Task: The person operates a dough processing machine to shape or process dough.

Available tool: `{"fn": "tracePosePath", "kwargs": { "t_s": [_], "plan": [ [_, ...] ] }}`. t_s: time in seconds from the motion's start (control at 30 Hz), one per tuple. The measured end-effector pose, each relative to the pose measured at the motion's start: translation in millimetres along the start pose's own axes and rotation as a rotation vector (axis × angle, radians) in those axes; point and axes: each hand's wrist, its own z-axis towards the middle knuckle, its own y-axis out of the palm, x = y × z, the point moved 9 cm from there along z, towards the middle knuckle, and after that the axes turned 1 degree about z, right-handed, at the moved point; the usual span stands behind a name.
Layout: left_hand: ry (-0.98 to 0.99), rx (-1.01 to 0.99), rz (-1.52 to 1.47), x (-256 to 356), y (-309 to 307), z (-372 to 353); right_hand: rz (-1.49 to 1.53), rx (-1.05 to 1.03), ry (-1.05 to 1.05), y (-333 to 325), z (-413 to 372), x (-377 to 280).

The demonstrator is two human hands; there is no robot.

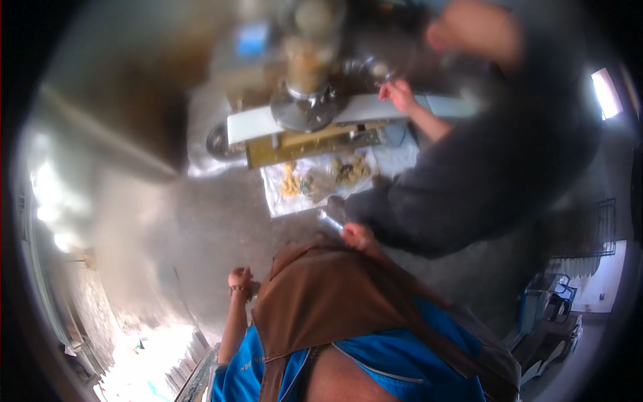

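Observation:
My right hand [357, 236], in front of the brown apron, is closed around one end of a slim, silvery tool [329, 218]. Its exact kind is too blurred to tell. The tool points up and left toward a white sheet [278, 204] that bears yellowish clumps [290, 181] and a clear, bag-like thing [317, 185]. At the left, away from the sheet, my left hand [240, 278] hangs beside the apron with its fingers curled and nothing seen in them. A bracelet circles that wrist.
A co-worker in dark clothes [489, 154] leans in from the right, one hand [400, 96] near a metal machine [305, 110] on a white-edged bench [251, 126]. A round dark container [224, 141] stands left of the bench. Wire racks [589, 231] are at far right.

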Motion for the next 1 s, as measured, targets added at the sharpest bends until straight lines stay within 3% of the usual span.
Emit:
{"fn": "tracePosePath", "kwargs": {
  "t_s": [0.4,0.47,1.0],
  "plan": [
    [0.018,0.019,0.181,-0.7,-20.1,14.3,0.024,0.04,-0.027,9.8,3.7,-1.2],
    [-0.035,0.008,0.025,-2.1,-20.7,9.9,-0.013,0.048,-0.04,9.4,3.6,-4.5],
    [-0.02,0.008,0.11,-3.6,-14.7,8.4,-0.02,-0.024,-0.066,5.5,5.1,-7.9]
  ]
}}
